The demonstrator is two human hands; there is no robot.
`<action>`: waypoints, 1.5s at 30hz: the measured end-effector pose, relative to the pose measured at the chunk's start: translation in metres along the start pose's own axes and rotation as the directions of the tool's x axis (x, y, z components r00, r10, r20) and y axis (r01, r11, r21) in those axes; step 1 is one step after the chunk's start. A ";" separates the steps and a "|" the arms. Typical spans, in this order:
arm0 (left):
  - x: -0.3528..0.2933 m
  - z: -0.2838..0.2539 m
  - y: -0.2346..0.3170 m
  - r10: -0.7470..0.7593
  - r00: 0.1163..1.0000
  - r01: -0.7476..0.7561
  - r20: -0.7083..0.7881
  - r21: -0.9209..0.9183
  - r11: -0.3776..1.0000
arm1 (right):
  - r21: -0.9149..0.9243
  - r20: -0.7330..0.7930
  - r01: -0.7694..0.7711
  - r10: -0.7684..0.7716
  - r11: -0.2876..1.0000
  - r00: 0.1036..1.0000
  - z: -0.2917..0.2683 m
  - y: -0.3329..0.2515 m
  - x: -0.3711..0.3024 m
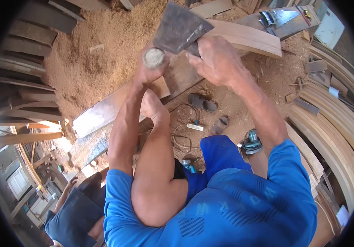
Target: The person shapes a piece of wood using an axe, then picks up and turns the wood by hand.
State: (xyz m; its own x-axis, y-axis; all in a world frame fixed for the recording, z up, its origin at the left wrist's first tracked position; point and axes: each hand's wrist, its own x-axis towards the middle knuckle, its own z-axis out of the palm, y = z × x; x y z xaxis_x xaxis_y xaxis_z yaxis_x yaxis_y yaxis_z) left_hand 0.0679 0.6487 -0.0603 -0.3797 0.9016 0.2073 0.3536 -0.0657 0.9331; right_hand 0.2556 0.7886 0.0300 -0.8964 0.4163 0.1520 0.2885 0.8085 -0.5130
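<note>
A broad, dark metal blade (180, 28) with a flared edge stands up between my hands. My right hand (220, 61) is closed around the dark narrow neck at its lower right corner. My left hand (150, 74) is wrapped round a thick handle (153, 58), whose pale round end faces me. Whether handle and blade are joined is hidden. Beneath my hands lies a long wooden plank (101, 109), with my bare foot (155, 108) against it. A curved, pale wooden board (247, 38) rests just beyond my right hand.
Wood shavings (86, 61) cover the ground. Boards stack at left (26, 43) and right (329, 123). A handsaw (286, 17) lies far right. Nearby are sandals (201, 101), a power strip (195, 127) with cable and a teal power tool (251, 142). Another person (76, 214) is at lower left.
</note>
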 end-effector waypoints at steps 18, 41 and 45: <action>0.018 0.010 0.012 -0.054 0.998 0.054 0.015 -0.007 0.998 | 0.533 -0.845 0.563 0.358 0.632 0.397 -0.096 -0.077 0.002; -0.005 0.010 0.012 -0.029 0.999 0.026 0.043 0.079 0.997 | -0.096 0.252 -0.171 0.190 0.981 0.949 -0.001 -0.005 -0.009; -0.004 0.002 0.010 -0.025 0.998 0.021 0.055 0.061 0.998 | 0.364 -0.194 0.036 0.038 0.931 0.980 -0.062 -0.046 -0.007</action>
State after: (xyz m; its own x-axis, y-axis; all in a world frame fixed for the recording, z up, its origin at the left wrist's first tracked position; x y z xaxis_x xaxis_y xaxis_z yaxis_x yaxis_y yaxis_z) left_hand 0.0752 0.6451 -0.0522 -0.3409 0.9250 0.1677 0.3969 -0.0201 0.9176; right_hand 0.2696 0.7742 0.1043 -0.8024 0.5196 0.2934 0.1138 0.6160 -0.7795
